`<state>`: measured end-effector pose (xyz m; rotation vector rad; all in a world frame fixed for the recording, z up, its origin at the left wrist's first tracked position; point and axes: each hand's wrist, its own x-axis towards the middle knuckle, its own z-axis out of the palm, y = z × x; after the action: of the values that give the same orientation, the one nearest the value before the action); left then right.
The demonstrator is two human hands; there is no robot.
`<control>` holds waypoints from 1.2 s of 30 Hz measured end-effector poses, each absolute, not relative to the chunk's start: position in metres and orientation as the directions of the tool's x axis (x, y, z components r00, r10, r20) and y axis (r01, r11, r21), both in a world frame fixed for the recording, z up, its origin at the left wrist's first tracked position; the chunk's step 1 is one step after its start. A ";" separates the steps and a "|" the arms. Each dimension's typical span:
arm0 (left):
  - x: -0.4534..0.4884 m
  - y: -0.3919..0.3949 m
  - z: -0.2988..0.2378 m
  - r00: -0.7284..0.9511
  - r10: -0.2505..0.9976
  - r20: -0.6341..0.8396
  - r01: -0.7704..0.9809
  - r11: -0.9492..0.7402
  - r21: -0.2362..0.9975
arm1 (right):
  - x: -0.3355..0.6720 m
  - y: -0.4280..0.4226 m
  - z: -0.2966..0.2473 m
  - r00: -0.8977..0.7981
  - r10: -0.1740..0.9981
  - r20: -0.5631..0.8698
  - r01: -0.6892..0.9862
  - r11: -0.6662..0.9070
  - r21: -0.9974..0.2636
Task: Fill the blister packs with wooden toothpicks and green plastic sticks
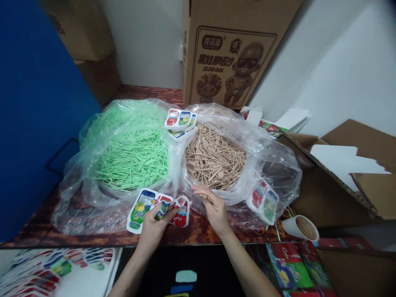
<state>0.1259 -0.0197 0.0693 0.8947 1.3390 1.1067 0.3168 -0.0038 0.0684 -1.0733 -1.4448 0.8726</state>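
Observation:
My left hand [154, 227] grips a printed plastic card with drink-bottle pictures [145, 208] near the table's front edge. My right hand [213, 205] is closed in a pinch on a few tan sticks at the front lip of a clear bag of tan wooden sticks [213, 159]. To its left lies a clear bag of green sticks [133, 154]. Between the two bags, at the back, rests a small stack of the same printed cards [180, 122]. Another such card [262, 199] leans on the tan bag's right side.
A tall carton marked BLIND BOX [230, 53] stands behind the bags. An open flat carton [349, 173] lies at the right, a paper cup [301, 227] on its side before it. Printed sheets [40, 270] sit at lower left, a blue panel [34, 103] on the left.

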 end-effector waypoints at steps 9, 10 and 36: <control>0.126 -0.020 0.064 -0.043 0.967 -0.249 -0.051 0.247 0.968 | 0.314 -0.003 0.065 -0.033 0.957 0.289 0.155 0.291 -0.944; 0.125 -0.020 0.063 -0.054 0.965 -0.256 -0.052 0.253 0.966 | 0.313 -0.003 0.065 -0.036 0.959 0.282 0.151 0.285 -0.947; 0.123 -0.020 0.050 0.018 0.979 -0.202 -0.005 0.202 0.979 | 0.290 0.011 0.101 -0.319 0.920 -0.229 -0.224 -0.308 -0.925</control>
<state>0.1234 -0.0198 0.0498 1.0621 1.2808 1.0486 0.2904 0.0111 0.1013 -1.0408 -1.0583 1.7483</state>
